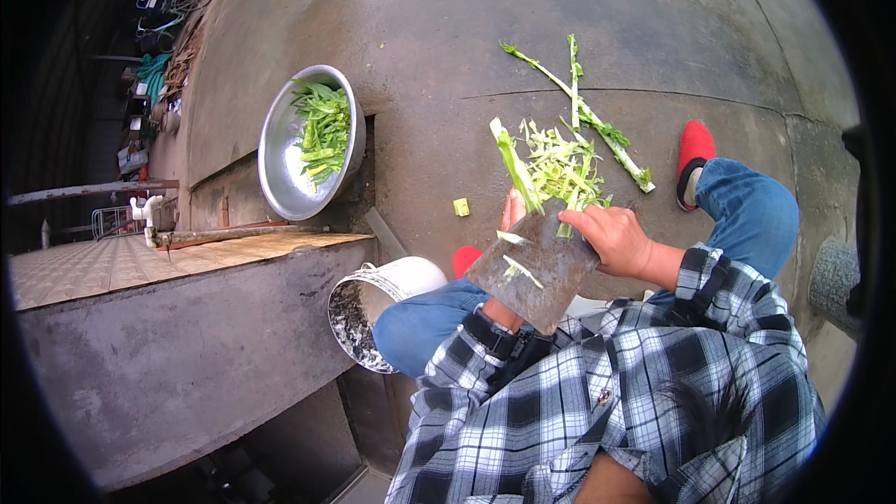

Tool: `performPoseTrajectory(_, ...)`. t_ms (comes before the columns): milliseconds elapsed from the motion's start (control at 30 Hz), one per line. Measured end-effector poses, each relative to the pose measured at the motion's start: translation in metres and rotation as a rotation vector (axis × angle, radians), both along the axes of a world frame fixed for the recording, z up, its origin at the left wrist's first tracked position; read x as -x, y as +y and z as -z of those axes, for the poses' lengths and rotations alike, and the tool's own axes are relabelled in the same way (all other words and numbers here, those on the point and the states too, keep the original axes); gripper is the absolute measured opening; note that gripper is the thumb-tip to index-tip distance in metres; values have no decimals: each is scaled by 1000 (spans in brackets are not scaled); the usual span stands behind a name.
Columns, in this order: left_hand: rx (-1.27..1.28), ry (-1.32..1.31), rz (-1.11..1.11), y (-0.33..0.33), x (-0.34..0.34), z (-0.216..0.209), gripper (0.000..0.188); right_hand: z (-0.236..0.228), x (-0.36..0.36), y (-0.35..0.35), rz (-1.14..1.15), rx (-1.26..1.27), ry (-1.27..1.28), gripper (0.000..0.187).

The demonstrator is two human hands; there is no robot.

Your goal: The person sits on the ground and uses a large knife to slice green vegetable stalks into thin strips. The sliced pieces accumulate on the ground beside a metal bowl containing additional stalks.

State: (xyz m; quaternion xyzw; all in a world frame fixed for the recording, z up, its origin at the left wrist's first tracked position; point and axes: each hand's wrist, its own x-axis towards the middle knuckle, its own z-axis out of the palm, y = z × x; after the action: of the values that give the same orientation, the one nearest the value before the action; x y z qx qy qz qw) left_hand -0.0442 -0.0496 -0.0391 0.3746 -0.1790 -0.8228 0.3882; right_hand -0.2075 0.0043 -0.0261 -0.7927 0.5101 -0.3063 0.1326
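Note:
My right hand (616, 241) is closed on a wide, dark-stained cleaver (537, 285), its fingers over the far corner of the blade. A few pale green slivers stick to the flat of the blade. My left hand (512, 209) is mostly hidden behind the cleaver; its visible fingers hold a pale green stalk (513, 163), which looks like a stem lettuce. Beyond the blade lies a heap of thin green peelings (558, 166) on the ground. Two longer leafy-topped stalks (607, 135) lie crossed farther out.
A metal basin (268, 168) with cut green pieces stands at the far left. A white bucket (411, 276) tips beside my left knee, its inside smeared dark. One small green chunk (461, 207) lies on the concrete. A low concrete wall (196, 364) runs along the left.

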Motion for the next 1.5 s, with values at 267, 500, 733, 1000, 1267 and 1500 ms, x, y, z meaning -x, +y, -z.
performPoseTrajectory(267,-171,185,-12,-2,-2,29,49,7,-2,-6,22,-51,-5,57)
performPoseTrajectory(500,-30,64,60,1,-5,31,54,1,-4,-3,-6,-102,-125,60)
performPoseTrajectory(733,-124,40,-9,9,-5,25,52,1,-7,1,-2,-120,-105,57)
performPoseTrajectory(1000,-203,244,51,16,0,3,40,7,-5,-2,54,-57,-125,53)
performPoseTrajectory(1267,-68,94,132,33,4,9,32,13,-1,-10,118,-24,-87,64)
performPoseTrajectory(1500,-123,-273,-18,44,17,1,22,14,1,-14,161,-108,-85,70)
